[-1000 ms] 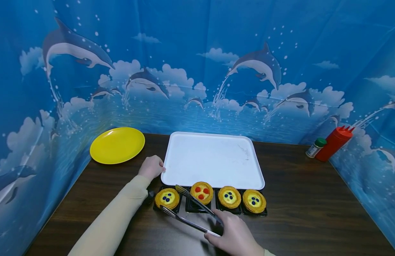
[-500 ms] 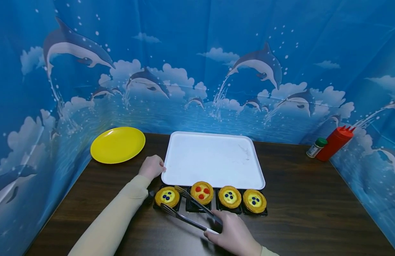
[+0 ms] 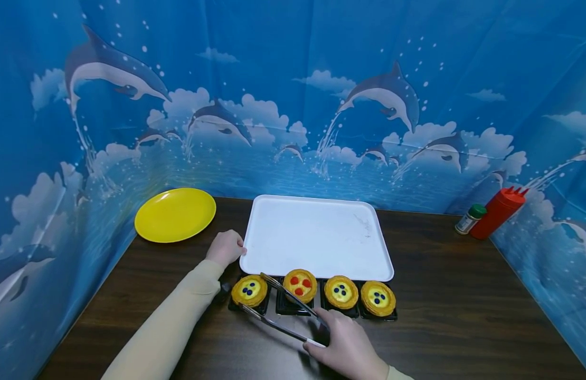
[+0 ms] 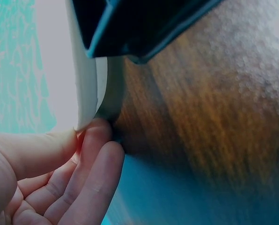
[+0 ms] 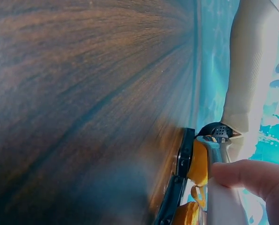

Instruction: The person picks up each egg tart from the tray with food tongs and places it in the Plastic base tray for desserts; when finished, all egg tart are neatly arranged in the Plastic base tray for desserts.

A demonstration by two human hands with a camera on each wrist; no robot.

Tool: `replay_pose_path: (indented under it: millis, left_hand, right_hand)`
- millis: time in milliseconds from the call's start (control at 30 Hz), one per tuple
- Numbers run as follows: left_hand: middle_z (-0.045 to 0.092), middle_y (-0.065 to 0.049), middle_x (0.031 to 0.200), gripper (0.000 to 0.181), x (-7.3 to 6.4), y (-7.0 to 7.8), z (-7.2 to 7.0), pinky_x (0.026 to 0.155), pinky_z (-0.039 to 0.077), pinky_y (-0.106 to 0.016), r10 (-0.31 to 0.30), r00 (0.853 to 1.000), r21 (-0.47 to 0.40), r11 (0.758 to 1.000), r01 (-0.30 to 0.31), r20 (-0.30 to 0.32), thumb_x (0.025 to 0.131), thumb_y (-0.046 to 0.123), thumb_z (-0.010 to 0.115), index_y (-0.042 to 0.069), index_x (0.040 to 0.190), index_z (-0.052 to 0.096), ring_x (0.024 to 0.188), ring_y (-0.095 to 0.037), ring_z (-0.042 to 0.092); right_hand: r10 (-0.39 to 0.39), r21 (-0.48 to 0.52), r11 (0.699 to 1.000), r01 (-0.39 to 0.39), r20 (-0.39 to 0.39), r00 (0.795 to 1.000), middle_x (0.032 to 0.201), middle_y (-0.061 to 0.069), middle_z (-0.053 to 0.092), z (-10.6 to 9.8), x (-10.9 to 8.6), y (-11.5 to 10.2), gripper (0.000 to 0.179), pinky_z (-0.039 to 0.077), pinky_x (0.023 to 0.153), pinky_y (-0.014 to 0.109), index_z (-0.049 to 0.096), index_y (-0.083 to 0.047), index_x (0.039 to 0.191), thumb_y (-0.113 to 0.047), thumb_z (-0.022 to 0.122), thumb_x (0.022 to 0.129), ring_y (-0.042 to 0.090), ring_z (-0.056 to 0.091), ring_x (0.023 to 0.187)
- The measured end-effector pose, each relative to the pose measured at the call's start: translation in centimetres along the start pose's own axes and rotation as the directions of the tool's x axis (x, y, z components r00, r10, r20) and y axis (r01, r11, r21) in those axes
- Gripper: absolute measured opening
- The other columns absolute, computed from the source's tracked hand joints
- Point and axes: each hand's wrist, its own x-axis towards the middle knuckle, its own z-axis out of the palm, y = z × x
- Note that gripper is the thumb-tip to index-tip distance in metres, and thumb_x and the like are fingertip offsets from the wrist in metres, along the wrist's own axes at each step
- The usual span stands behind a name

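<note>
My left hand [image 3: 225, 248] pinches the left edge of a white rectangular tray [image 3: 312, 237]; in the left wrist view, the thumb lies on the tray's rim [image 4: 85, 93] with fingers below it. Metal tongs [image 3: 293, 333] are held in my right hand [image 3: 347, 343], arms spread. Their tips lie on either side of the leftmost egg tart [image 3: 249, 291], which has dark blue dots, the near tip right at its edge. To its right is a tart with red dots [image 3: 300, 286], partly overlapped by the tongs. In the right wrist view, my thumb [image 5: 238, 173] presses the tongs' handle.
Two more blue-dotted tarts [image 3: 340, 292] [image 3: 378, 298] stand to the right, each on a black holder [image 3: 388, 315]. A yellow plate [image 3: 175, 215] lies at back left. At back right are a red squeeze bottle [image 3: 497, 214] and a green-capped shaker [image 3: 470, 219]. A dolphin curtain [image 3: 293, 105] hangs behind.
The leftmost tart has shifted slightly away from me and to the right, with the near tongs tip at its edge. My left hand and the tray have stayed in place.
</note>
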Motion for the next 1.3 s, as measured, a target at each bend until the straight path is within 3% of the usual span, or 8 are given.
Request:
replay_pose_path:
  millis: [367,567,1067,1300]
  left_hand:
    - [0.066,-0.012,0.088,0.015,-0.23,0.17,-0.05,0.075,0.05,-0.038,0.009,1.0,-0.005,1.0,-0.009,-0.025,0.086,0.011,0.069,-0.001,0.093,0.071,0.075,-0.024,0.054]
    - [0.065,-0.012,0.088,0.016,-0.28,0.22,-0.08,0.076,0.05,-0.039,0.008,1.0,-0.011,1.0,-0.008,-0.012,0.086,0.011,0.069,-0.002,0.095,0.071,0.077,-0.025,0.054]
    - [0.065,-0.012,0.086,0.014,-0.35,0.18,-0.24,0.075,0.049,-0.038,0.027,0.999,-0.002,1.0,-0.027,-0.021,0.086,0.012,0.069,-0.001,0.092,0.071,0.075,-0.024,0.053]
    - [0.066,-0.012,0.089,0.015,-0.4,0.26,-0.24,0.076,0.05,-0.039,0.017,1.0,-0.009,1.0,-0.018,-0.013,0.086,0.011,0.069,-0.001,0.095,0.071,0.076,-0.024,0.054]
  right_hand:
    - [-0.026,-0.039,0.999,0.024,-0.039,0.999,0.112,0.008,0.067,0.08,-0.27,0.31,0.067,0.054,0.075,0.041,0.061,-0.007,0.122,-0.049,0.077,0.071,0.022,0.065,0.095]
    - [-0.015,-0.039,0.999,0.014,-0.02,1.0,0.112,0.008,0.067,0.15,-0.01,0.31,0.068,0.053,0.077,0.043,0.061,-0.006,0.12,-0.05,0.077,0.07,0.024,0.064,0.096]
    - [-0.035,0.003,0.999,0.035,-0.053,0.998,0.1,0.005,0.069,0.27,0.18,0.11,0.063,0.052,0.064,0.031,0.064,-0.004,0.118,-0.044,0.078,0.072,0.011,0.061,0.079]
    - [-0.021,-0.033,0.999,0.02,-0.032,0.999,0.101,0.005,0.068,0.38,0.23,0.0,0.066,0.052,0.064,0.034,0.063,-0.004,0.118,-0.048,0.077,0.07,0.013,0.061,0.078]
